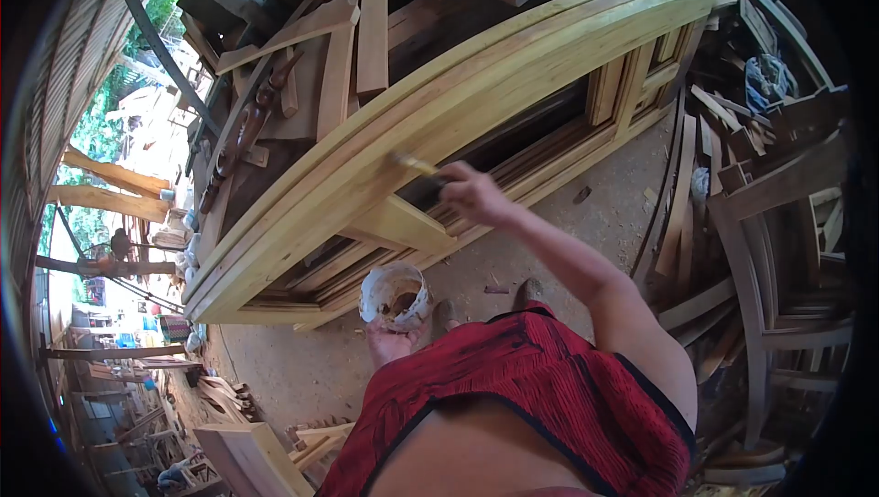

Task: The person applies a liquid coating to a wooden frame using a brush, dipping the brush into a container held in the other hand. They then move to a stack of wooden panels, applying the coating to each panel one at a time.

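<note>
My right hand (472, 195) is closed around the handle of a paintbrush (417, 163). The brush's bristles touch, or nearly touch, the broad face of a large wooden frame (476, 89), which has a yellowish look and stands on its side before me. Low in front of my body, my left hand (396, 341) holds up a whitish, stained tub (371, 294) from below. Something brownish shows inside the tub, but I cannot make out how full it is. Openings with inner rails and a crosspiece (398, 222) run along the frame's lower side.
Loose boards (371, 34) and a turned dark wooden post (247, 126) lie behind the frame. More timber and curved frame pieces (755, 286) are stacked at right. Wood scraps lie on the concrete floor (275, 364). A wooden block (247, 460) stands at lower left.
</note>
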`<state>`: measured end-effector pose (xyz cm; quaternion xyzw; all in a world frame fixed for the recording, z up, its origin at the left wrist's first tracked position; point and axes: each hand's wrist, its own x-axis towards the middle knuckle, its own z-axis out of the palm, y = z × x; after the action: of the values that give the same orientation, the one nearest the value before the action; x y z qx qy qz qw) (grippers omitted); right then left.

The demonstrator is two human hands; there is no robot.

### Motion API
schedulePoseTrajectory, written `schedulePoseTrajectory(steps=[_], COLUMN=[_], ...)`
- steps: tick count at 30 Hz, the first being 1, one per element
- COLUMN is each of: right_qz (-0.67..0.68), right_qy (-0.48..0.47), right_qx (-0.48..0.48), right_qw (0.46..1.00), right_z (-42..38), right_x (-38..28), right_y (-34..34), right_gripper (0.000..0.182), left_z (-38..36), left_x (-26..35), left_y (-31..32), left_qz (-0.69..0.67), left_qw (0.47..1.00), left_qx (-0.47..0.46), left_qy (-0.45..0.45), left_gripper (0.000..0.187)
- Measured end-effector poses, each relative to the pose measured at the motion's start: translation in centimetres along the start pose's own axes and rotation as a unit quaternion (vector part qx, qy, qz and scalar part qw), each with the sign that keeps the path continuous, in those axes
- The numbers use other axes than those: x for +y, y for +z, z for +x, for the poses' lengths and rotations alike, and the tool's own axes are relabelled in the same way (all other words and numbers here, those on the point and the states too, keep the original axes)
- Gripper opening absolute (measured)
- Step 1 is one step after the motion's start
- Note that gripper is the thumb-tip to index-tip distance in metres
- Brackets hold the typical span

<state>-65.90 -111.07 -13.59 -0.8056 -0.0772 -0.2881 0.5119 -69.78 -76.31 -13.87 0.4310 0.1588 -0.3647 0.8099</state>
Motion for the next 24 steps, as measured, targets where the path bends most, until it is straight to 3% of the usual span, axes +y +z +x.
schedulePoseTrajectory(steps=[4,6,8,10,12,13,15,16,17,18,19,20,21,22,24], right_qz=[-0.087,-0.186,-0.132,-0.027,-0.175,-0.138,-0.227,0.126,0.541,0.497,0.161,-0.187,-0.062,-0.036,0.020], right_qy=[0.079,0.064,0.111,0.168,0.125,0.132,0.111,0.213,0.225,0.274,0.289,-0.056,-0.014,-0.059,-0.022], right_qx=[0.156,0.243,0.416,0.457,0.426,0.436,0.389,0.402,0.404,0.334,0.144,0.118,0.018,-0.005,-0.026], right_qw=[0.981,0.950,0.893,0.873,0.879,0.880,0.886,0.882,0.703,0.752,0.933,0.974,0.998,0.998,0.999], right_z=[-3.0,-4.2,-5.0,-5.3,-4.8,-4.3,-4.5,-5.2,-5.1,-6.0,-8.0,-8.4,-8.5,-8.3,-7.3], right_x=[3.8,6.7,9.8,12.0,12.6,12.6,11.6,13.2,10.2,7.9,6.3,5.5,3.8,3.4,3.4], right_y=[-11.3,-16.2,-19.2,-21.0,-19.7,-17.4,-12.1,-7.5,-4.5,-1.6,0.6,2.3,3.8,5.4,7.1], right_gripper=[0.019,0.018,0.014,0.011,0.012,0.015,0.016,0.027,0.041,0.054,0.049,0.036,0.018,0.013,0.014], left_z=[-0.4,-0.5,-0.5,-1.0,-1.1,-1.1,-1.1,-1.2,-1.1,-1.0,-1.3,-1.5,-1.7,-1.8,-1.8], left_x=[0.1,0.3,0.4,0.3,0.5,0.4,0.2,0.1,0.1,0.1,0.1,0.2,0.3,0.2,0.1], left_y=[1.6,1.9,2.6,4.4,4.8,5.0,4.9,4.6,4.3,4.2,4.4,4.8,5.0,4.8,4.1], left_qz=[0.015,0.031,0.043,0.057,0.059,0.064,0.066,0.069,0.068,0.067,0.070,0.078,0.086,0.089,0.072], left_qw=[1.000,1.000,0.999,0.998,0.998,0.998,0.998,0.998,0.998,0.998,0.998,0.997,0.996,0.996,0.997], left_qx=[0.007,0.002,0.007,0.012,-0.024,-0.023,-0.015,-0.007,-0.005,-0.005,0.001,0.009,0.017,0.020,0.039], left_qy=[0.008,0.006,-0.003,0.010,-0.003,-0.004,-0.003,-0.004,-0.002,0.000,-0.001,0.005,0.010,0.010,0.005], left_gripper=[0.084,0.085,0.086,0.091,0.089,0.089,0.089,0.089,0.089,0.089,0.089,0.090,0.090,0.090,0.090])
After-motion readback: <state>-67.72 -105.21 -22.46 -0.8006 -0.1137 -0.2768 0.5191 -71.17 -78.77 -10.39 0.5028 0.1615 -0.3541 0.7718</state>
